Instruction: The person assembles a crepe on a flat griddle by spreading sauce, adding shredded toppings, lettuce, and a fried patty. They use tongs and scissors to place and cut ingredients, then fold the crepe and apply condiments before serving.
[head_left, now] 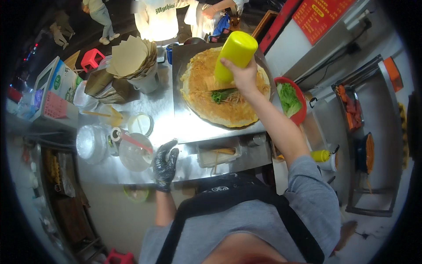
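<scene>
My right hand (242, 75) is wrapped round a yellow squeeze bottle (239, 46), tipped with its base up over a large round crepe (204, 108). The bottle's nozzle is hidden. On the crepe lie a flat tan piece of food (214, 82), chopped green herbs (216, 97) and pale brown shreds (236, 97). The crepe covers much of a round griddle (188, 115). My left hand (165, 165), in a black glove, rests at the counter's front edge beside a clear round container (134, 154). Its fingers are loosely apart and hold nothing.
Right of the griddle stands a red bowl of lettuce (289, 99). A tray (218, 156) with a wooden tool sits below the counter's front. Paper bags (132, 57) fill a white bucket (147, 81) at the back left. People (156, 20) stand beyond the counter.
</scene>
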`<state>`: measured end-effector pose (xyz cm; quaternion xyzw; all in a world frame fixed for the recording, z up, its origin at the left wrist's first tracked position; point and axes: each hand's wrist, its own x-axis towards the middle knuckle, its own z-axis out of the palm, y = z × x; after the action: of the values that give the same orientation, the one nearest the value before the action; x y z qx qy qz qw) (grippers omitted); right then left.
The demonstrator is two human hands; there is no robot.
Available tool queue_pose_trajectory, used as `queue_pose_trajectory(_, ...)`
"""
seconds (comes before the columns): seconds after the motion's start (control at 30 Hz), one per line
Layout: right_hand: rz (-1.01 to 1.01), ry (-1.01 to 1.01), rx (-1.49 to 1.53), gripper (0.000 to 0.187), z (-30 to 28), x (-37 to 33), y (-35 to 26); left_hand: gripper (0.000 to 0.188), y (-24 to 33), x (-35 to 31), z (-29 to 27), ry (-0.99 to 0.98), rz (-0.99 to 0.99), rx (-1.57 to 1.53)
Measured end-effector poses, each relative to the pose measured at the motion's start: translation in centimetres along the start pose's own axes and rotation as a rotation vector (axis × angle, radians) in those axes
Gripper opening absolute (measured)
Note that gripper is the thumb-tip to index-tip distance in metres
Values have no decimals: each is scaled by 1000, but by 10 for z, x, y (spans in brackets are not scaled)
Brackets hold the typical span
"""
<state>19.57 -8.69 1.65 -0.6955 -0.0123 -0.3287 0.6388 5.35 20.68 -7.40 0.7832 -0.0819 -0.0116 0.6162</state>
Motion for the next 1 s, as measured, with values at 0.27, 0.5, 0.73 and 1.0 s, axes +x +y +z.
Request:
queue_pose_trajectory(0.27,-54,175,-111,57,-19,36,35,22,7,11,4,-34,56,70)
queue_pose_trajectory(0.5,-46,102,-174,56,-68,18,1,23,10,12,4,-31,-5,3)
queue_pose_trajectory(0.73,5,235,-294,56,-93,38,13,23,17,20,12,-71,35,38)
queue_pose_trajectory(1.0,-13,345,-285,57,-91,59,24,22,27,33,29,-157,34,-7)
